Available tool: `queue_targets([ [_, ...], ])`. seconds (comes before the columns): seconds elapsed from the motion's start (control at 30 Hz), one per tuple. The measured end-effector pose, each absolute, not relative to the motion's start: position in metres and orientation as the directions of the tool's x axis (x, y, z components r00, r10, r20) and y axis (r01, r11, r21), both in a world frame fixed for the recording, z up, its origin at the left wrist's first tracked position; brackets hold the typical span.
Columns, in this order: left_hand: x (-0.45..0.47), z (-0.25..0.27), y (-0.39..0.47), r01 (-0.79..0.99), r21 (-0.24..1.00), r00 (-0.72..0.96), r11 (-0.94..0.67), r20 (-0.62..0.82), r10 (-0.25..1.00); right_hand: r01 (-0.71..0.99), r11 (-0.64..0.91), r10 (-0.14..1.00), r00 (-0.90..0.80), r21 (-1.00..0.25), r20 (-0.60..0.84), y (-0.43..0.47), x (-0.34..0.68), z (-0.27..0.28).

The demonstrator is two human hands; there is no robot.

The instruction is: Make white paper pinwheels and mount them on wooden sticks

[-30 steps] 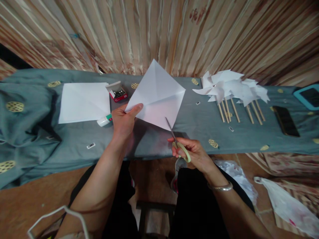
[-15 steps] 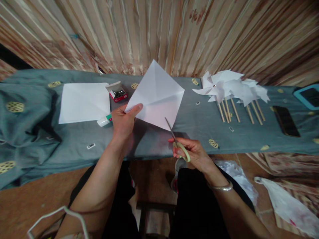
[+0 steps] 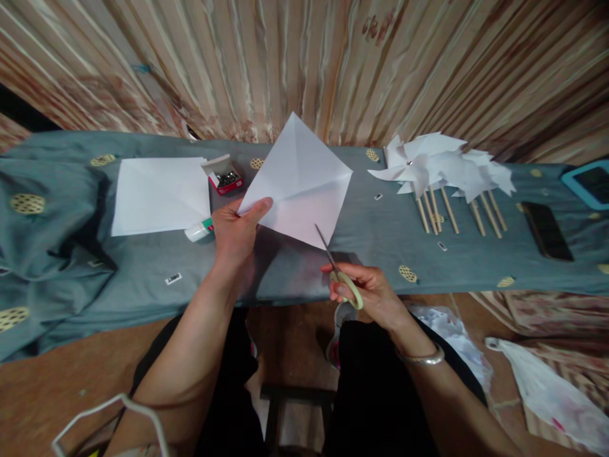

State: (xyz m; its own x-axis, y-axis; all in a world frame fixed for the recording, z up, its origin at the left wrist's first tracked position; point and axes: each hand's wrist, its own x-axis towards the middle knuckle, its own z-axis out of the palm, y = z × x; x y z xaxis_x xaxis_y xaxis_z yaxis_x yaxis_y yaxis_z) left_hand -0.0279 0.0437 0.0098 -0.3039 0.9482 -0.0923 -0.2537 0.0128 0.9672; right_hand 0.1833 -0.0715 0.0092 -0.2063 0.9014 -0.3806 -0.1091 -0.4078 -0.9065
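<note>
My left hand (image 3: 235,231) pinches the left corner of a white square sheet of paper (image 3: 304,171), thumb on top. Crease lines cross the sheet, which is held up above the table like a diamond. In my right hand (image 3: 366,289) is a pair of scissors (image 3: 349,287) with pale yellow-green handles. One blade lies over the paper at its lower corner; the other blade is hidden, so the cut cannot be made out. Close to my left hand lie a white and green glue stick (image 3: 198,230) and a small red box (image 3: 226,178) of metal pins or tacks.
A stack of white paper (image 3: 162,197) lies on the left of the cloth-covered table (image 3: 285,282). Several paper pinwheels (image 3: 438,165) on wooden sticks are at the right, near a dark phone (image 3: 547,231) and a blue-framed device (image 3: 590,184). Behind hangs a curtain (image 3: 304,63).
Almost nothing differs. Both hands, the paper and the scissors hold the same place, apart from a very slight shift of the view.
</note>
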Motion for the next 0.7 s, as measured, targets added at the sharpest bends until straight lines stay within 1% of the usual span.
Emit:
queue_targets([
  [0.27,-0.0236,0.0101,0.0381,-0.269,0.962,-0.22,0.05,-0.112,0.969,-0.1,-0.377,0.912,-0.211,-0.921,-0.351,-0.0707,0.1832,0.01],
  [0.43,-0.0226,0.0041,0.0391,-0.213,0.974,-0.215,0.076,-0.123,0.969,-0.079,-0.329,0.93,-0.201,-0.941,-0.308,-0.0698,0.1819,0.0083],
  [0.7,-0.0202,0.0042,0.0382,-0.232,0.968,-0.205,0.093,-0.142,0.968,-0.074,-0.318,0.936,-0.185,-0.945,-0.301,-0.071,0.182,0.0065],
])
